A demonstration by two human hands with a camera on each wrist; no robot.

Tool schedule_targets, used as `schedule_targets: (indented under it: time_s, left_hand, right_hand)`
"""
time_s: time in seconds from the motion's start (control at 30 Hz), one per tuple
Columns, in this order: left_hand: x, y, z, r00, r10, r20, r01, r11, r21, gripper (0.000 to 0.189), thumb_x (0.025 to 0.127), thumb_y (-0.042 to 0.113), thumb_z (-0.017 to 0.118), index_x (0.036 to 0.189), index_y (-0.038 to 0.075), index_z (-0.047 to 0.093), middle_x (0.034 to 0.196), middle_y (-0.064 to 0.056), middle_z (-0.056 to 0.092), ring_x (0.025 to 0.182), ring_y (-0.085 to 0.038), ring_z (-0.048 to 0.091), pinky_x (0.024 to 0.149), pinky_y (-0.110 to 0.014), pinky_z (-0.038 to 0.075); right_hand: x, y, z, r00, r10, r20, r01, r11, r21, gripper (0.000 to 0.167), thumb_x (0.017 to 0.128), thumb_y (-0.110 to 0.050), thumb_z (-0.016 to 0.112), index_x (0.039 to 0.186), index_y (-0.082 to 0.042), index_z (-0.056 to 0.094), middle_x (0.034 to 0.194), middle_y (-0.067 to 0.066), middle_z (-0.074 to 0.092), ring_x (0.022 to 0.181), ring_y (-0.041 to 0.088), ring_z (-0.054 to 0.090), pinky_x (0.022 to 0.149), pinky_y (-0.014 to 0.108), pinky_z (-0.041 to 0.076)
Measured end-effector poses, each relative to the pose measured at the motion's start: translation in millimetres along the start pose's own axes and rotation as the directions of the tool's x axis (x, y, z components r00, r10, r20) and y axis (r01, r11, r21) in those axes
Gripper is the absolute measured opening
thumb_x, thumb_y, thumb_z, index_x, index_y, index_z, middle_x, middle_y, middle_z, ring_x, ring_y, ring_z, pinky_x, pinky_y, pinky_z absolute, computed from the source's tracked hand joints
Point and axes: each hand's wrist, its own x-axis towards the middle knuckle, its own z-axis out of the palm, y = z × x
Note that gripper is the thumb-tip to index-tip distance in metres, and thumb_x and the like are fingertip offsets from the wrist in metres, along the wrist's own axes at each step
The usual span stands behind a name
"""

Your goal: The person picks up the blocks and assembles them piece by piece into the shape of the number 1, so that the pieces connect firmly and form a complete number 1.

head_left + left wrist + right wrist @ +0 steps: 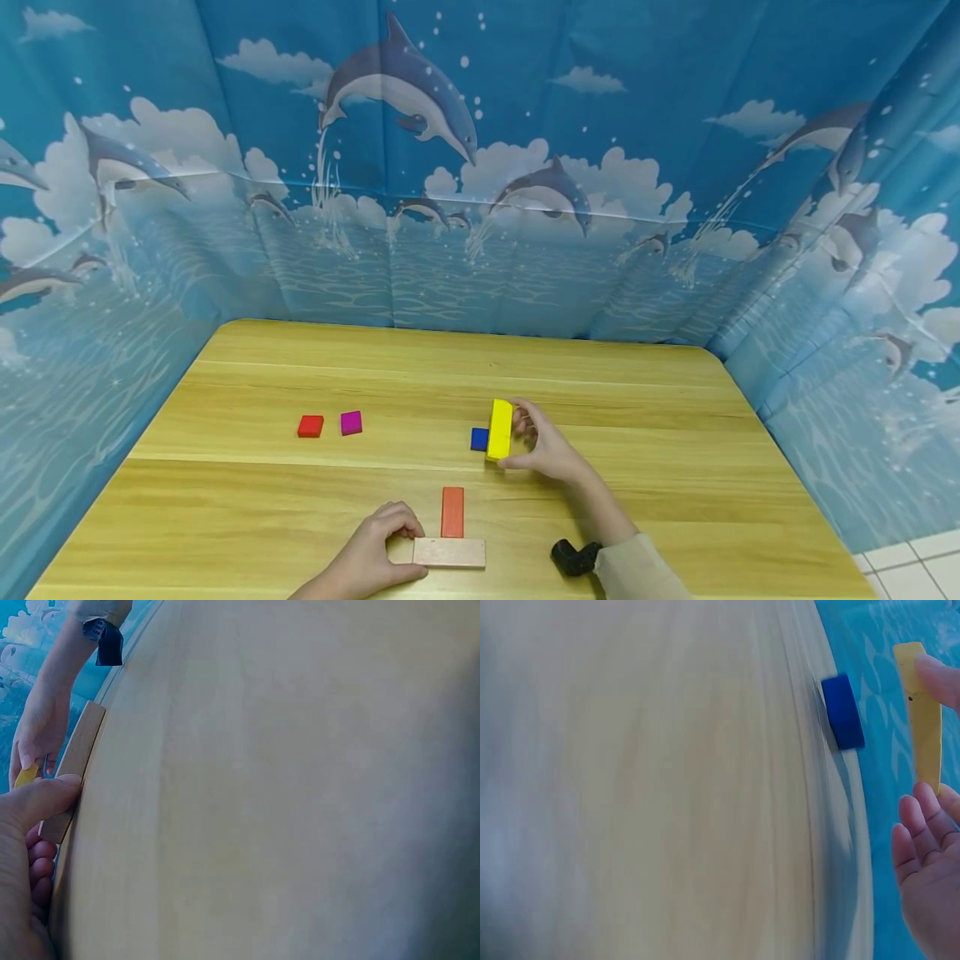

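Note:
My right hand (551, 446) pinches a yellow block (499, 430) between thumb and fingers. In the right wrist view the yellow block (924, 716) spans from thumb to fingertips, apart from the tabletop. A small blue block (478, 439) lies on the table just left of it. My left hand (371, 546) grips the left end of a plain wooden block (450, 553), thumb on the near side. In the left wrist view that wooden block (79, 754) shows under the thumb. An orange-red block (452, 512) lies behind it, lengthwise away from me, its near end close to the wooden block.
A red block (311, 427) and a purple block (351, 422) lie apart on the left of the wooden table (637, 392). A black device (574, 557) is at the right wrist. A blue dolphin-print curtain (480, 275) hangs behind the table and along its sides.

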Motion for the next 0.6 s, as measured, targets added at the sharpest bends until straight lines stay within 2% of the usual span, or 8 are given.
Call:
schedule_targets:
  time_s: [0.2, 0.3, 0.47, 0.6]
  left_hand:
    - [0.1, -0.9, 0.6, 1.000, 0.000, -0.003, 0.000, 1.000, 0.001, 0.031, 0.061, 0.005, 0.082, 0.082, 0.009, 0.060, 0.079, -0.002, 0.056, 0.074, -0.017, 0.050, 0.067, -0.019, 0.042]
    - [-2.3, -11.3, 4.8, 1.000, -0.007, -0.006, 0.007, 1.000, 0.003, 0.032, 0.061, 0.006, 0.082, 0.083, 0.011, 0.060, 0.079, -0.001, 0.056, 0.075, -0.017, 0.050, 0.067, -0.019, 0.042]
    - [-7.4, -31.5, 10.6, 0.999, -0.047, 0.017, 0.047, 0.999, 0.015, 0.032, 0.064, 0.016, 0.083, 0.085, 0.019, 0.059, 0.082, 0.007, 0.054, 0.077, -0.011, 0.049, 0.069, -0.019, 0.042]
    - [-7.4, -31.2, 9.4, 0.997, -0.073, 0.037, 0.072, 0.997, 0.008, 0.031, 0.065, 0.019, 0.082, 0.086, 0.019, 0.059, 0.084, 0.008, 0.054, 0.078, -0.010, 0.049, 0.069, -0.020, 0.043]
  right_hand:
    - [5.1, -8, 12, 0.999, -0.024, 0.047, 0.023, 1.000, 0.017, 0.087, 0.068, -0.008, 0.080, 0.137, 0.004, 0.027, 0.107, 0.026, 0.040, 0.090, 0.040, 0.040, 0.075, 0.044, 0.036]
    - [6.8, -11, 18, 0.997, -0.033, 0.070, 0.032, 0.999, 0.024, 0.087, 0.069, -0.007, 0.079, 0.137, 0.005, 0.026, 0.108, 0.027, 0.040, 0.089, 0.041, 0.040, 0.075, 0.045, 0.036]
    - [8.6, -18, 29, 0.996, -0.032, 0.089, 0.031, 0.999, 0.017, 0.086, 0.070, -0.007, 0.078, 0.137, 0.005, 0.026, 0.109, 0.025, 0.040, 0.092, 0.039, 0.040, 0.075, 0.045, 0.036]
    - [10.0, -21, 35, 0.994, -0.046, 0.102, 0.043, 0.999, 0.033, 0.084, 0.069, -0.006, 0.078, 0.136, 0.005, 0.028, 0.108, 0.027, 0.040, 0.093, 0.040, 0.040, 0.076, 0.046, 0.036]
